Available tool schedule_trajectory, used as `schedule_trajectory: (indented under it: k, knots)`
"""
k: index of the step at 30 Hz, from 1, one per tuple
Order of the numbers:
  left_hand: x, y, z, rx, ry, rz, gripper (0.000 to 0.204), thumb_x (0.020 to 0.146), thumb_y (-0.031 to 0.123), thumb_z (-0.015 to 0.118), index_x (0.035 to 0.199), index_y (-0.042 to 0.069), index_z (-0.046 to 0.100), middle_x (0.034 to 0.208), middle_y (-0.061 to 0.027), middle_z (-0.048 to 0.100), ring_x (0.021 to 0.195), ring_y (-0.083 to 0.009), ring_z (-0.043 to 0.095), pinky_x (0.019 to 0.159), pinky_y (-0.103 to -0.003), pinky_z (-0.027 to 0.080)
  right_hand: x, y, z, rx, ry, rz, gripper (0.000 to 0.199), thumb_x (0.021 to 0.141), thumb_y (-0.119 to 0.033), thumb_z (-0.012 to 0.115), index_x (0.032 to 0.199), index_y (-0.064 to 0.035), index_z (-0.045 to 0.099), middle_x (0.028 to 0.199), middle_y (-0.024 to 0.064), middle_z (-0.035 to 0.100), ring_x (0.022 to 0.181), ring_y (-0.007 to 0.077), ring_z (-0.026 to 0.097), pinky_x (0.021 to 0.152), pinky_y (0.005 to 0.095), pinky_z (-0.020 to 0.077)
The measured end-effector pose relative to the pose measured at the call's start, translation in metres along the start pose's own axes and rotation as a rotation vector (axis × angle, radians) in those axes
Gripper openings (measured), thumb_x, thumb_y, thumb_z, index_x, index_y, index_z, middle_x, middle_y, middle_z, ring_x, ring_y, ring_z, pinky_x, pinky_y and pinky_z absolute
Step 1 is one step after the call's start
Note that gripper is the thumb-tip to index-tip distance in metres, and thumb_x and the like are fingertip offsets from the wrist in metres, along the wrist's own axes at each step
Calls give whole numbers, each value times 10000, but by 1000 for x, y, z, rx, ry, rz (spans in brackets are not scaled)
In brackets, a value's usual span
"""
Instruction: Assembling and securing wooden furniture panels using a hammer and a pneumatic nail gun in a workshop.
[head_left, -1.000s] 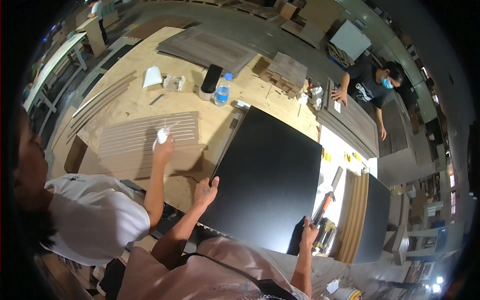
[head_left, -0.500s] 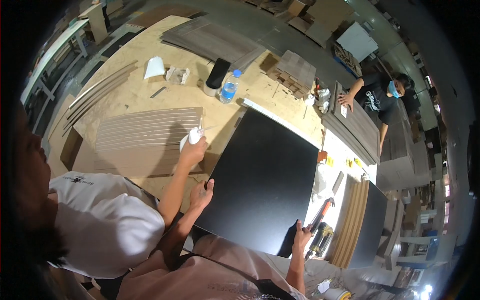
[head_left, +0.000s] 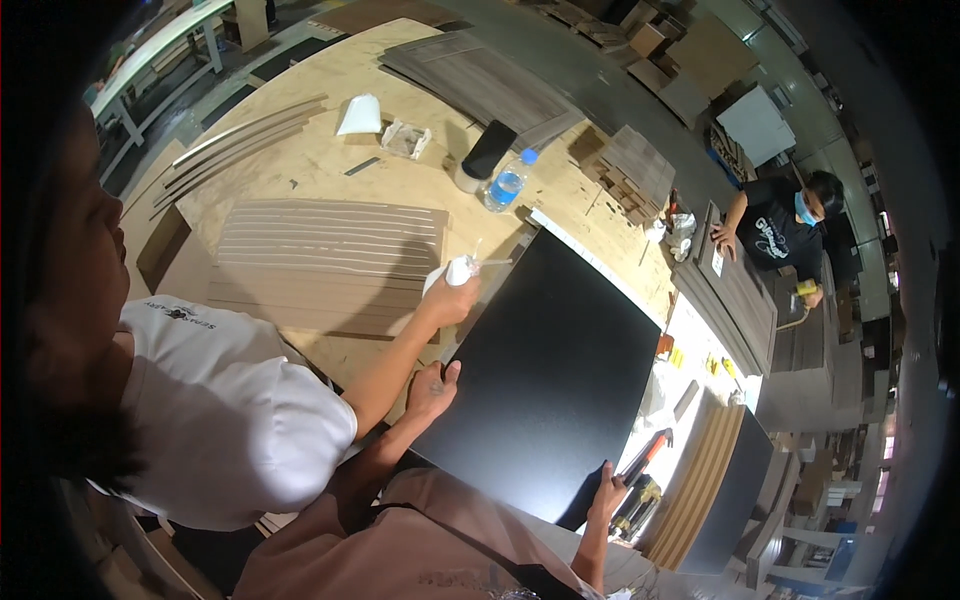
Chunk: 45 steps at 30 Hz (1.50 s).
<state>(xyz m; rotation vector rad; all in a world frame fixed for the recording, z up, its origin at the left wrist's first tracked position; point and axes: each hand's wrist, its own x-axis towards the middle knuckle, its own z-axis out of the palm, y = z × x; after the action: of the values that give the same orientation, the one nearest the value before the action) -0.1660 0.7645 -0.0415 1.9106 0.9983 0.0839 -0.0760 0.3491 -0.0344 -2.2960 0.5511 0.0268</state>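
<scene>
A large black panel (head_left: 545, 370) lies tilted across the front of the table, flat face up. My left hand (head_left: 432, 391) grips its left edge, thumb on top and fingers underneath. On the lower right corner, my right hand (head_left: 606, 493) holds the panel too, its fingers partly hidden. Close to my left hand, a co-worker's hand in a white sleeve holds a white glue bottle (head_left: 455, 271) over the panel's left edge. Behind it lies a brown board (head_left: 330, 240) striped with lines of white glue. A hammer (head_left: 650, 455) with an orange-and-black handle rests just beyond my right hand.
A water bottle (head_left: 508, 182), a dark-topped container (head_left: 484, 157) and a white bag (head_left: 360, 115) stand on the wooden table (head_left: 300, 165). Stacked black-faced panels (head_left: 700, 490) are at the right. A masked person (head_left: 780, 225) touches grey wood-grain panels (head_left: 730, 300).
The whole view has shifted, with the table appearing farther right. The co-worker's glue bottle has come nearer the black panel's edge. The masked person's other hand now shows a yellow tool.
</scene>
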Motion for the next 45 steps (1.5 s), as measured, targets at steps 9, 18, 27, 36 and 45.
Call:
schedule_trajectory:
  k: [9, 18, 27, 36, 45]
  knots:
    - [1, -4, 3, -29, 15, 19, 457, 943, 398, 513, 867, -46, 590, 814, -287, 619, 828, -463, 597, 738, -479, 468, -1, -1, 5, -89, 8, 0, 649, 852, -421, 684, 925, 218, 599, 920, 262, 622, 842, 268, 541, 813, 375, 436]
    - [0, -9, 13, 30, 53, 124, 375, 931, 317, 531, 893, -51, 595, 767, -284, 608, 787, -463, 594, 706, -484, 479, 25, 37, 7, -223, -48, -94, 624, 843, -476, 655, 1026, 121, 647, 1168, 401, 537, 1189, 447, 505, 1012, 429, 383]
    - [15, 5, 57, 326, -6, 254, 656, 876, 275, 569, 1311, -166, 354, 1258, -341, 455, 1176, -465, 444, 981, -492, 380, 45, 49, 39, -372, -13, -307, 382, 763, -326, 742, 882, 23, 643, 830, 210, 679, 827, 368, 656, 777, 412, 496]
    - [12, 9, 77, 333, 189, 334, 496, 800, 181, 615, 1116, -172, 467, 1042, -330, 529, 962, -453, 515, 883, -492, 416, 20, 4, 49, -327, -24, -146, 395, 669, -310, 827, 858, -6, 662, 841, 181, 695, 813, 349, 673, 739, 409, 517]
    - [10, 3, 73, 352, 170, 337, 622, 905, 185, 548, 1329, -201, 309, 1275, -421, 429, 1165, -508, 470, 1036, -456, 376, 15, -10, 61, -419, -35, 29, 638, 628, -451, 845, 956, 37, 596, 985, 230, 634, 866, 381, 650, 782, 438, 520]
